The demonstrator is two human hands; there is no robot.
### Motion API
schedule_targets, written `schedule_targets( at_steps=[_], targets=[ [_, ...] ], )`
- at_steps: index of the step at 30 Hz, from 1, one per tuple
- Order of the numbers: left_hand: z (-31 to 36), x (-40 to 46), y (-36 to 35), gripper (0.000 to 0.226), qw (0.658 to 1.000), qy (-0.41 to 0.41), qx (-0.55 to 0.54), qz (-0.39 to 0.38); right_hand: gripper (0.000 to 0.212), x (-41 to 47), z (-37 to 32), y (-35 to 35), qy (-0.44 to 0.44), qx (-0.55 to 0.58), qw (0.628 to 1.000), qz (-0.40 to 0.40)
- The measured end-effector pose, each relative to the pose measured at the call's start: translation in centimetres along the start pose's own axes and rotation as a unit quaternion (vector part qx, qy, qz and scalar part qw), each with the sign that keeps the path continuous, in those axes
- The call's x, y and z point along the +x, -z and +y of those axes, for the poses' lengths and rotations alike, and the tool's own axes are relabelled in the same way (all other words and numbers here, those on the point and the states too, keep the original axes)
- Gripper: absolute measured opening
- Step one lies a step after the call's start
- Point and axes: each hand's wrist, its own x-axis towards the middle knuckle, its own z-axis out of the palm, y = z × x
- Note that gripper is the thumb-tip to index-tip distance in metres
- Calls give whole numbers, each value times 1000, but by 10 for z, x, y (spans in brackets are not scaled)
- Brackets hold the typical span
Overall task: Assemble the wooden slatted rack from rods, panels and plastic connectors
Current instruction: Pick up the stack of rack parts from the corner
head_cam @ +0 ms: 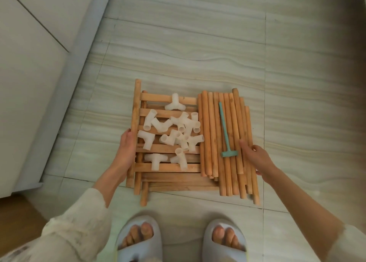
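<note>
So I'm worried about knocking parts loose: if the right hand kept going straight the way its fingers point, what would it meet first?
Probably the teal mallet, lying on the rods just beyond the right hand; heights are unclear.

Pale streaked floor tiles [198,43], white cabinet [29,63]

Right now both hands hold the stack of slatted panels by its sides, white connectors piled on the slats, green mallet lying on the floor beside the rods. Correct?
Not quite. The head view shows the green mallet lying on top of the rods, not on the floor. The rest holds: left hand, right hand, panels, connectors.
</note>
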Motion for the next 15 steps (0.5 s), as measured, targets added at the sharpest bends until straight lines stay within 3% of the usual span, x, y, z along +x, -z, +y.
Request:
schedule_targets(
  at_steps=[3, 6, 9, 15],
  targets=[
    [4, -11, -4, 50, 1000, 6, -1, 5, 93, -5, 10, -4, 22, -9, 1000, 13],
    [10, -15, -7, 48, 999, 17, -36, -11, 125, -13, 16, -11, 55, -24, 998, 0],
    [16, -10, -9, 45, 998, 26, -64, -8, 133, -7, 22, -10, 76, -37, 996, -1],
    [52, -2, -40, 27, 993, 2, -103, -54, 108, 15, 16, 16, 119, -40, 990, 64]
  ],
)
